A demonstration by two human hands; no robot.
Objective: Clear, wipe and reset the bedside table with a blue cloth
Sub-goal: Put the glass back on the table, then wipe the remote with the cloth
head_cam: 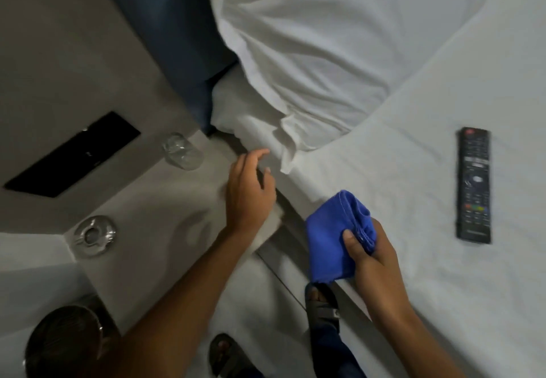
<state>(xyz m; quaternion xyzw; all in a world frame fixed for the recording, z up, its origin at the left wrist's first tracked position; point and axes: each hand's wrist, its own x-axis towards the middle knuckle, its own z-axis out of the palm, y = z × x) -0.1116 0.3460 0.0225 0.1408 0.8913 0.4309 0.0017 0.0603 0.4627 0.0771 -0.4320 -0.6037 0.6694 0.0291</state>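
Note:
The grey bedside table (153, 218) fills the left middle of the head view. On it stand a clear drinking glass (182, 151) at the back and a glass ashtray (94, 235) at the front left corner. My left hand (249, 191) hovers over the table's right edge beside the bed, fingers apart and holding nothing; a pale blurred patch, perhaps paper, shows under the wrist. My right hand (372, 256) grips a folded blue cloth (335, 239) over the edge of the mattress. A black remote control (473, 184) lies on the white sheet to the right.
A black switch panel (74, 154) is set in the wall behind the table. White pillows (310, 61) and a dark blue headboard (174, 38) lie beyond. A round bin (63, 345) stands at the lower left. My sandalled feet (322, 301) are on the floor between table and bed.

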